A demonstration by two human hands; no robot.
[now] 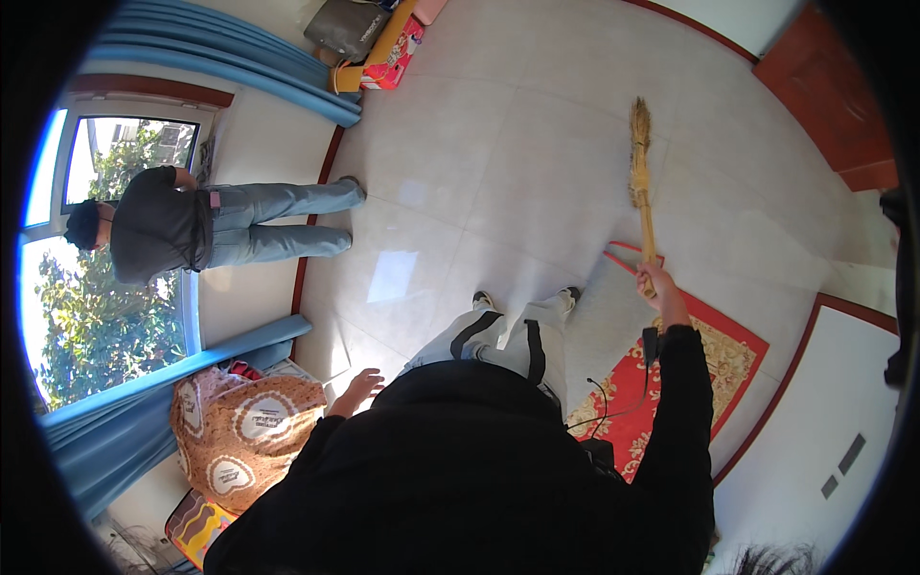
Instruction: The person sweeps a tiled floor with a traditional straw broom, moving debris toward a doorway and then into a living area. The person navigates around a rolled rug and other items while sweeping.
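Observation:
My right hand grips the handle of a short straw broom near its end. The broom reaches away from me over the tiled floor, bristles at the far end. Whether the bristles touch the floor, I cannot tell. Below that hand lies a red rug with a beige floral pattern, its far corner folded over so that the grey backing shows. My left hand hangs at my side with nothing in it, fingers somewhat apart, near a brown printed cloth.
A person stands at the window on the left, back turned. Boxes and a grey bag sit by the far wall near blue curtains. At the far right is a reddish-brown wooden door. A cable hangs beside my right sleeve.

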